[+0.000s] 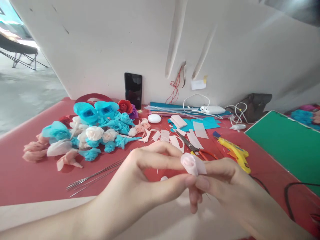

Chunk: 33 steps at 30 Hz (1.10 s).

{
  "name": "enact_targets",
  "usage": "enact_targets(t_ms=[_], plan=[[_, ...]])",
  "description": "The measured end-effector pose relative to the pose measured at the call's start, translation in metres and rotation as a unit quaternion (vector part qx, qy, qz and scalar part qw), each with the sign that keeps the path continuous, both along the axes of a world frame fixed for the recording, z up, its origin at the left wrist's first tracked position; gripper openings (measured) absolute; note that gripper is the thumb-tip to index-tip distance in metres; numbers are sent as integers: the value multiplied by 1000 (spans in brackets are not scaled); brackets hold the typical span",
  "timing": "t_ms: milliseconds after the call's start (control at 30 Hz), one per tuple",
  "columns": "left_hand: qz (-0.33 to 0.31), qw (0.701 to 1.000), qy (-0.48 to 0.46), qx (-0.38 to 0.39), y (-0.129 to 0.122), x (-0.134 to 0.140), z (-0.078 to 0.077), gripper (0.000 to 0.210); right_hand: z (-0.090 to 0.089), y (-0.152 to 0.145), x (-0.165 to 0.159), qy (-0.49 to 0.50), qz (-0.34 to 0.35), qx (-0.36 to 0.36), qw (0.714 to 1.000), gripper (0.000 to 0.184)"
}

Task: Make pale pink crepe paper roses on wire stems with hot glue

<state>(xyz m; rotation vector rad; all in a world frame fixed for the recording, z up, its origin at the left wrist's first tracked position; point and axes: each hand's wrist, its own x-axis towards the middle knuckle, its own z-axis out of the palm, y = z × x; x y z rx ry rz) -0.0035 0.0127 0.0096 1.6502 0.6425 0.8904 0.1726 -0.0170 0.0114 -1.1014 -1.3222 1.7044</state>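
A small pale pink fabric flower [189, 163], rolled into a rosebud with a loose petal edge on its right, is held up in front of me. My left hand [152, 171] pinches it from the left between thumb and fingers. From the other side, my right hand [225, 178] grips its base and the loose edge, the two thumb tips meeting just below the bud. Behind the hands lie scissors [188, 143] with orange-red handles, partly covered by my fingers. Cut pink fabric pieces [200, 130] are scattered around the blades.
A heap of blue, white and pink fabric flowers [107, 128] fills the red table's [37, 181] left side. Thin metal wires [95, 175] lie nearer. At right are a yellow glue gun [233, 151] and a green board [287, 143]. A phone [133, 90] leans on the wall.
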Motion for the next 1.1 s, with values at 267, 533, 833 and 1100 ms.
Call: enact_targets(t_ms=[267,533,833,1100], plan=[[8,1000,20,10,-1,0,-2,18,-1,-6,4,-43,-1,47,998,11],[16,1000,4,-4,-2,-1,1,18,4,-6,1,-88,-19,125,988,9],[41,996,-11,-78,1,0,-1,15,1,-5,9,-123,-201,371,898,14],[35,987,41,-151,6,1,-6,17,4,-6,16,-170,-247,293,908,7]])
